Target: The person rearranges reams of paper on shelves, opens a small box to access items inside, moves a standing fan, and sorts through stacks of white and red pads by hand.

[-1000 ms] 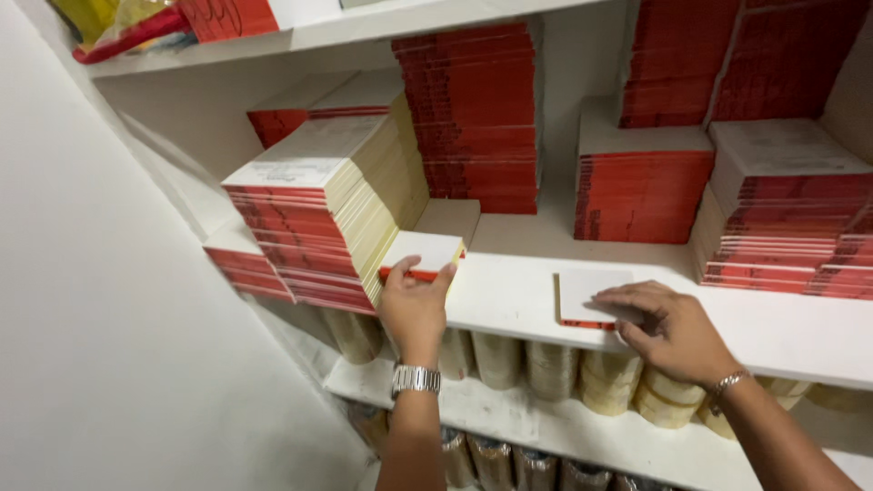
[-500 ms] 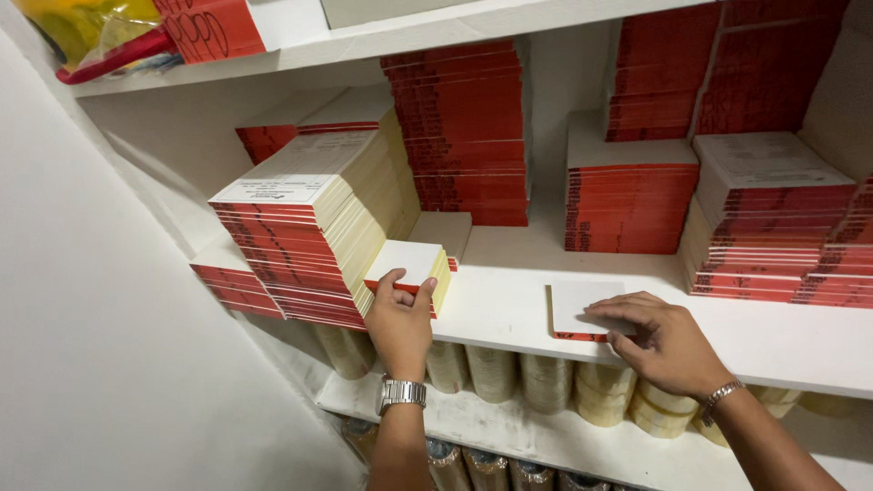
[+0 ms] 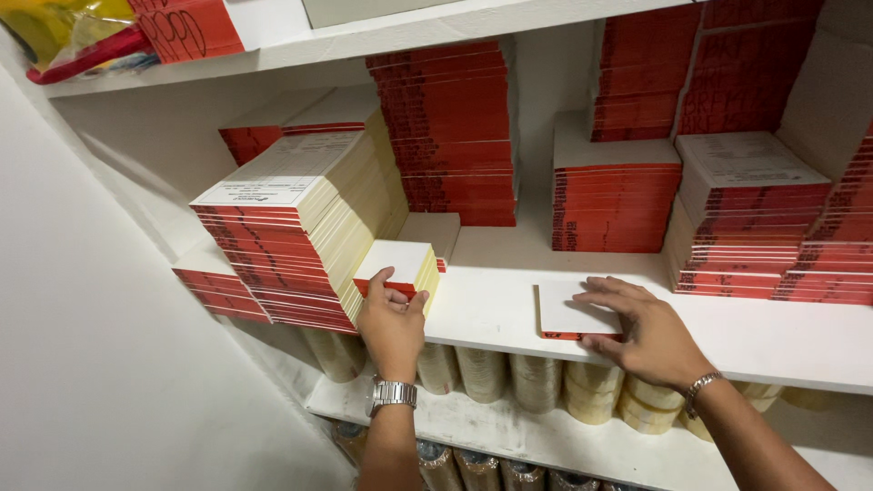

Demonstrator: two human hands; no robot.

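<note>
Left hand (image 3: pixel 393 320) clamped on small red-edged pad stack (image 3: pixel 400 268); right hand (image 3: pixel 641 329) spread flat on thin pad (image 3: pixel 568 311) on shelf (image 3: pixel 800 341). Both barely shifted since earlier.

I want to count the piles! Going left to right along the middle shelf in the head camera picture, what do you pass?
Tall leaning pile of red-edged pads → small pad held by the left hand → thin pad under the right hand → pile of pads at the right.
</note>
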